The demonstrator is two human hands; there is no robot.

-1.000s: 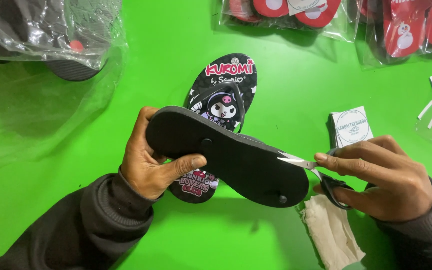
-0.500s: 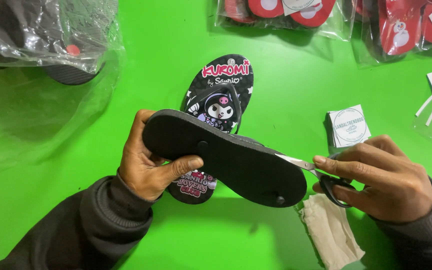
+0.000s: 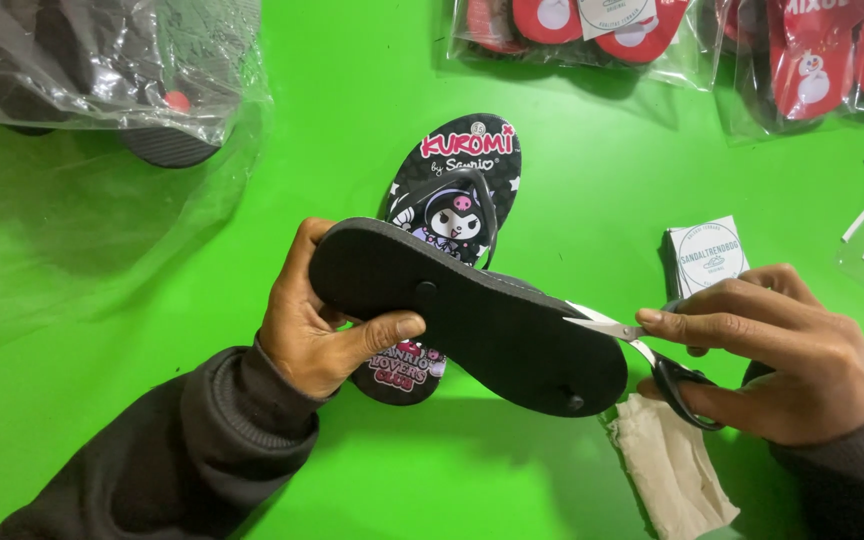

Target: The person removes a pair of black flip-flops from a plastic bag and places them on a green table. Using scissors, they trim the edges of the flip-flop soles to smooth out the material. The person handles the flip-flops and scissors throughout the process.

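1. Green tabletop (image 3: 352, 80) all around us, bagged sandals (image 3: 592, 25) at the far edge.
2. Our left hand (image 3: 317, 335) grips a black flip-flop (image 3: 472, 315) sole-up, above a printed flip-flop (image 3: 457, 165).
3. Our right hand (image 3: 782, 355) closes around scissors (image 3: 642, 345), blades at the sole's edge.

Plain black sole (image 3: 492, 325), cartoon-printed black sandal (image 3: 457, 190), bright green table (image 3: 352, 80), black-handled scissors (image 3: 652, 365).

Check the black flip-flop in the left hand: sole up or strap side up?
Sole up. The black flip-flop shows its plain underside with round strap plugs, gripped by the left hand.
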